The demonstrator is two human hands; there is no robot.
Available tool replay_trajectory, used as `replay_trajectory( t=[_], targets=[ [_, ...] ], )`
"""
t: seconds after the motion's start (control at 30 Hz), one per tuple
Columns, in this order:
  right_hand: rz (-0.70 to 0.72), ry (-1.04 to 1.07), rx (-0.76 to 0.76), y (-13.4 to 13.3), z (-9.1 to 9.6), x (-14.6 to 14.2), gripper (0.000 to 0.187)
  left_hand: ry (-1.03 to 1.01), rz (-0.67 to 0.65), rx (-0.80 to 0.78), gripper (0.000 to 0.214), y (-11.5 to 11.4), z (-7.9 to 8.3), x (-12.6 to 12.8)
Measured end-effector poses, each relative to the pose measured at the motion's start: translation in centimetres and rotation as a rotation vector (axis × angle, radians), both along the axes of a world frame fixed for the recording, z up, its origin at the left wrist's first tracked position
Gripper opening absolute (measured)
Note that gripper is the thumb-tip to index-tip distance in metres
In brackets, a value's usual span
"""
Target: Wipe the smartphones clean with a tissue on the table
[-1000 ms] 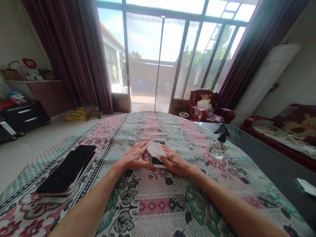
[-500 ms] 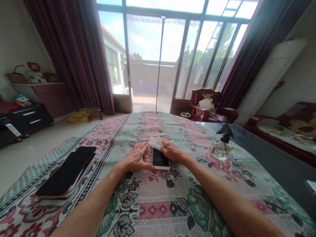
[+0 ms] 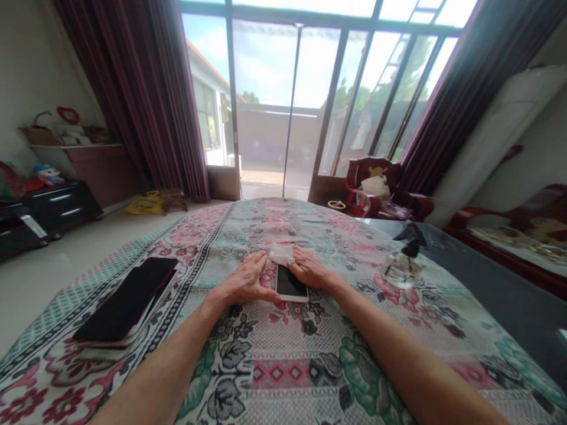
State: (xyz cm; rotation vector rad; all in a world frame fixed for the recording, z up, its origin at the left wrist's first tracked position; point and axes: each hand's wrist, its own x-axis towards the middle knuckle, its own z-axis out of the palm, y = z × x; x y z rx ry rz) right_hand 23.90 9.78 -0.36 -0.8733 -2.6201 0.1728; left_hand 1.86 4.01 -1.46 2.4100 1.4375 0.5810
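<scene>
A white-framed smartphone [image 3: 292,284] with a dark screen lies face up on the patterned tablecloth. My right hand [image 3: 310,268] presses a crumpled white tissue [image 3: 282,254] onto its upper part, fingers closed on it and covering that end. On the phone's left side is my left hand [image 3: 250,278], its thumb touching the lower left corner. The other fingers of that hand stretch forward towards the tissue, and some tablecloth shows between the palm and the phone.
To the left lies a stack of flat items topped by a black slab [image 3: 128,300]. A clear spray bottle [image 3: 402,265] with a black trigger head stands at the right. Beyond the round table [image 3: 274,215] are a carved red chair [image 3: 374,186] and glass doors.
The view has shifted slightly, so everything sits a little further right. My right hand and the tissue stay at the phone's upper end, and my left thumb remains at its corner.
</scene>
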Motion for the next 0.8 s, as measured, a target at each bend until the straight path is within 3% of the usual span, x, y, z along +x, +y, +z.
replay_trajectory(
  t=[0.3, 0.53, 0.8],
  targets=[
    [0.116, 0.024, -0.049, -2.5, 0.4, 1.0, 0.040, -0.031, -0.021, -0.009, 0.108, 0.0, 0.2, -0.1],
    [0.130, -0.003, -0.070, -5.3, 0.6, 1.6, 0.045, 0.004, 0.017, -0.028, 0.111, 0.3, -0.4, -0.2],
    [0.179, -0.024, -0.080, -7.3, 1.6, 1.6, 0.038, 0.043, -0.004, -0.034, 0.113, 0.1, -0.1, -0.3]
  ],
)
